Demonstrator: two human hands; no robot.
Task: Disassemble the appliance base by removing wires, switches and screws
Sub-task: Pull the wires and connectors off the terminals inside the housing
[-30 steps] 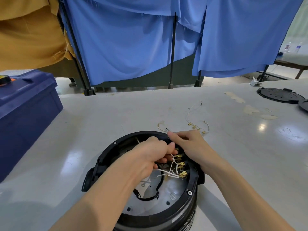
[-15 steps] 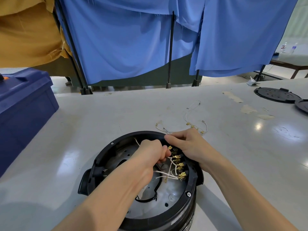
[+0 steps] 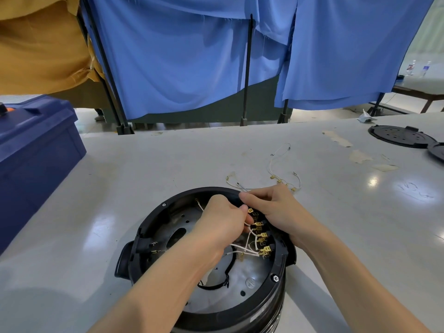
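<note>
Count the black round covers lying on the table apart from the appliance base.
2. One black round cover lies at the far right of the table; the second cover lies beside it, nearer, cut off by the frame edge. Others may lie beyond view.

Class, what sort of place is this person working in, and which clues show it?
Probably a workshop or training bay for dismantling appliances: an opened appliance base on a big pale worktable, loose wires laid aside, and blue cloth screens behind.
</note>
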